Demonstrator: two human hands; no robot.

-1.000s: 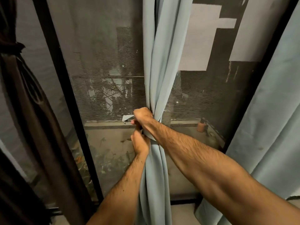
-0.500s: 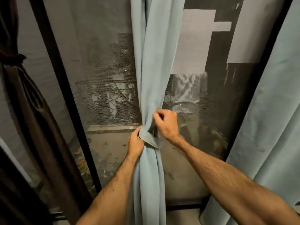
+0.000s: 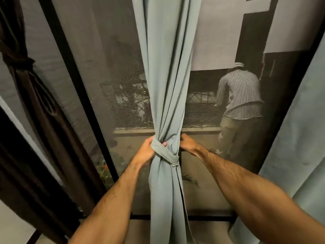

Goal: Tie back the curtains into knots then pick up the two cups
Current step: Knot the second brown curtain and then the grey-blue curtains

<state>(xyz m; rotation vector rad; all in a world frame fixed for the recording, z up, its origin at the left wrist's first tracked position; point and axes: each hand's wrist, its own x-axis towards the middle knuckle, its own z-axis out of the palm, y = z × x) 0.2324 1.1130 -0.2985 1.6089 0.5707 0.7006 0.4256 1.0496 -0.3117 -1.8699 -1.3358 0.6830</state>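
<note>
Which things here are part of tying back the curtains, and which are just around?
Part of the job:
- blue-grey curtain
- its knot
- left hand, gripping the knot
- right hand, on the curtain's right edge
- brown curtain, already knotted
- hanging curtain at right

Just around:
- mesh screen
- person outside

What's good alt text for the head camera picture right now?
Two bare hands, left hand and right hand, grip a wrapped knot in a pale blue-grey fabric curtain before a dark mesh window screen. A dark brown knotted curtain hangs left.
</note>
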